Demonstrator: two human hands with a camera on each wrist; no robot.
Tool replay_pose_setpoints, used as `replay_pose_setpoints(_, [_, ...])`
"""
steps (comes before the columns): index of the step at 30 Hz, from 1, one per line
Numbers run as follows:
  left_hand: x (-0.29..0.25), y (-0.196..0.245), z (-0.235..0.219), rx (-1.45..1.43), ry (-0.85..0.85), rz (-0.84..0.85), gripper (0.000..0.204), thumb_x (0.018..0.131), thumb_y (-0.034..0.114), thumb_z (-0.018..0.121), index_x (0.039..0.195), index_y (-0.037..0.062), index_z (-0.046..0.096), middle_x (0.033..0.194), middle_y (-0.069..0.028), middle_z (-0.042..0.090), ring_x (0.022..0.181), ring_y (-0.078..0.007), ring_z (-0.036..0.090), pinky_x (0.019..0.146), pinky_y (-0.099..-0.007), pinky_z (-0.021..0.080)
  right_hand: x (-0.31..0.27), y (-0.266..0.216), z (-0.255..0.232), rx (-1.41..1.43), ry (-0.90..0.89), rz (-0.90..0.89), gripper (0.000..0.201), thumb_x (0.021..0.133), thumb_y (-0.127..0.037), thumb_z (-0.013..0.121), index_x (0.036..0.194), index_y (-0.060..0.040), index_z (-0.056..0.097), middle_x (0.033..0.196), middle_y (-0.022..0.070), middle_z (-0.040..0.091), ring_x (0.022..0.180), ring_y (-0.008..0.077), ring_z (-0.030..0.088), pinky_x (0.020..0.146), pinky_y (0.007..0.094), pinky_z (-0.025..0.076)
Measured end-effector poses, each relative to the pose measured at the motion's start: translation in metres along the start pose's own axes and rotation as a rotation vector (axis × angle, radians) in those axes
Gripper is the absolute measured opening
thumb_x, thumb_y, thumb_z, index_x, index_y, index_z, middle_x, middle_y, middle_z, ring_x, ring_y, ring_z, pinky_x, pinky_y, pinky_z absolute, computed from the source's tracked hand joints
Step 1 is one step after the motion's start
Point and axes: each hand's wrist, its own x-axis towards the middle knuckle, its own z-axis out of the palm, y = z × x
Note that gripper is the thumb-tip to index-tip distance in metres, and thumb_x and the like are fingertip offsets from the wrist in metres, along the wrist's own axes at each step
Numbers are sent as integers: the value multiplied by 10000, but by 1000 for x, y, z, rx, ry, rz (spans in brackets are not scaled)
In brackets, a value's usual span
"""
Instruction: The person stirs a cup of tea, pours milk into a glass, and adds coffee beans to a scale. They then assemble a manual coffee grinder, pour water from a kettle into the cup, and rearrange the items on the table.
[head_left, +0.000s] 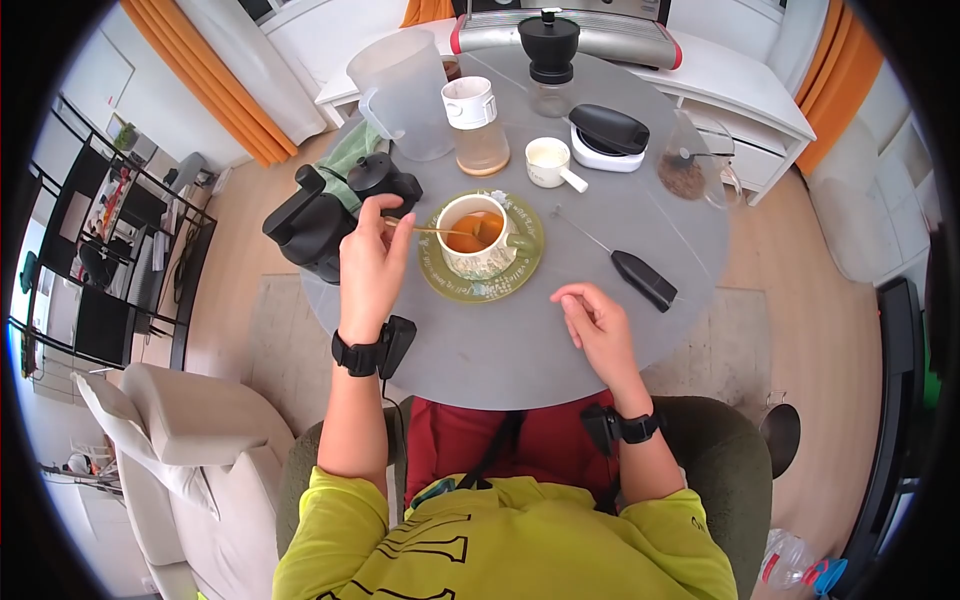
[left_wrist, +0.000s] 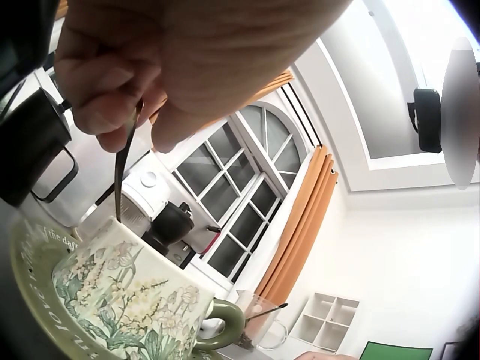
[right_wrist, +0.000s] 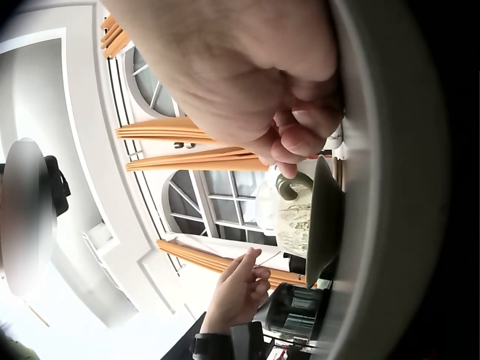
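Slender spoon point(head_left: 432, 230) slanting down rightward into a flowered cup point(head_left: 478, 263), upper end pinched by left hand point(head_left: 370, 258), right hand point(head_left: 597, 325) empty, fingers loosely curled.

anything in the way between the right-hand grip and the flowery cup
Nothing visible blocks it. Between the right-hand grip and the cup there is only tabletop and the rim of the green saucer. The black-handled whisk lies off that path, farther to the right.
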Motion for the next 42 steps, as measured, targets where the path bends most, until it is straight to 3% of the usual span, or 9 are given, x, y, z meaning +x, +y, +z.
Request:
replay_pose_setpoints(5, [-11,11,-8,83,-23,-77,352,896,152,637,1195,17,508,613,-85,584,516,-167,545,526,-288,438,-1,4,-1,-6,-15,-39,152,970,-147,518,973,-37,622,584,-52,432,508,22,387,464,199,303])
replay_pose_setpoints(8, [-33,8,-14,37,52,-94,371,910,176,628,1229,42,493,580,-36,539,534,-90,497,516,-250,401,-2,6,0,5,-16,-63,158,972,-153,516,965,-39,624,587,-51,436,510,21,389,464,198,305])
replay_pose_setpoints(14, [-44,-9,-17,-109,50,-149,419,903,169,636,1267,33,481,673,-1,570,534,-49,465,484,-207,372,-1,10,1,-9,2,-81,174,975,-172,513,955,-39,623,594,-47,440,510,24,393,464,195,309])
replay_pose_setpoints(22, [-10,-19,-6,-178,-87,-115,234,908,147,597,1098,11,591,697,-6,577,523,-50,482,468,-217,384,-2,7,4,9,35,-76,188,975,-172,516,938,-20,621,578,-51,423,514,30,368,478,197,281])
replay_pose_setpoints(26, [-16,-11,-7,-189,-45,-58,136,906,89,569,1006,4,602,702,-10,580,526,-53,487,478,-219,391,-3,6,4,-32,35,-68,191,974,-177,520,935,-20,621,580,-52,423,514,30,363,479,197,281])
replay_pose_setpoints(34, [-35,0,-20,-4,113,230,84,905,24,564,982,-6,577,709,-41,584,547,-94,526,522,-241,424,-1,8,5,-45,45,-54,179,969,-163,521,927,-26,627,585,-49,435,512,27,382,470,197,302])
replay_pose_setpoints(35, [-36,1,-21,-7,113,227,84,905,24,564,982,-6,577,709,-41,584,547,-94,526,522,-241,424,-1,8,5,-49,44,-52,179,969,-163,521,927,-26,627,585,-49,435,512,27,382,470,197,302])
replay_pose_setpoints(37, [-40,1,-23,-29,162,213,78,881,16,580,958,4,580,803,-160,630,643,-272,619,600,-325,487,-1,7,6,-51,44,-62,183,969,-169,524,925,-24,627,583,-49,436,511,28,382,471,196,299])
replay_pose_setpoints(42, [-46,-8,-22,-110,236,145,71,893,13,569,963,14,580,754,-142,616,624,-249,609,588,-306,482,-1,7,6,-68,49,-57,188,969,-174,526,924,-21,627,580,-49,437,510,27,379,471,197,295])
